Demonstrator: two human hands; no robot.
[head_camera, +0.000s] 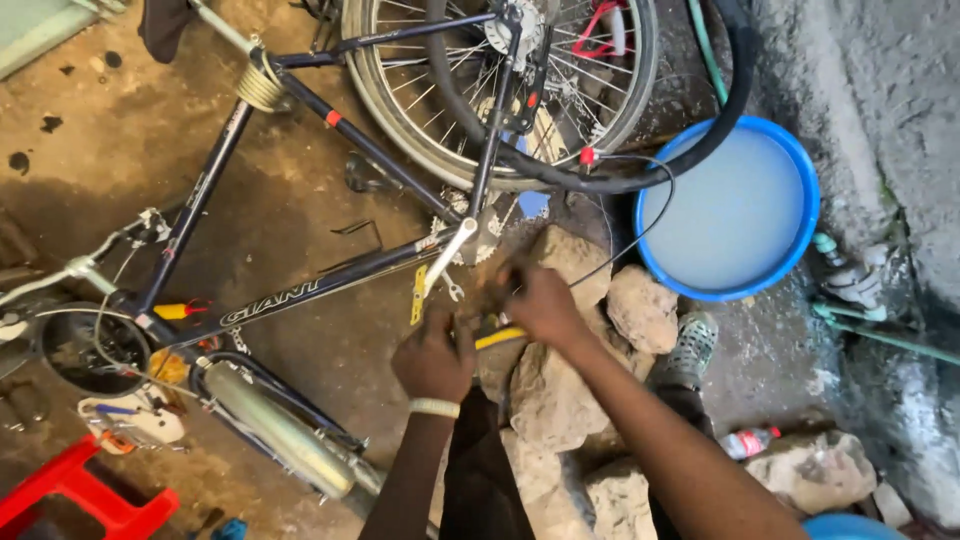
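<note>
Dirt-and-concrete workshop floor (300, 240), stained dark, w/ a rough grey wall along the right. Upside-down bicycle (300, 285) w/ dark blue frame lies across the floor; its rear wheel (500, 90) sits at top centre w/ a black tyre (735, 90) hanging loose off the rim. Just right of the wheel, a blue basin (735, 205) full of cloudy water. Pale rocks (560, 390) piled below it, next to the person's shoe (690, 350).

Left hand (433, 358), w/ a white wristband (434, 407), is curled shut near the crank area; looks to be touching the yellow-handled tool (497, 337), but whether the fingers wrap it I can't tell. Right hand (540, 300) is closed over the tool's other end, fingers bent tight, blurred w/ motion. Tool sits between both hands, just below the white crank arm (447, 258) and above the rocks.

Bottom left: red plastic stool (70, 495), well apart from the hands. Plastic bottle (745, 442) w/ red label lies by the rocks, lower right. Green hoses (880, 335) run along the wall.
</note>
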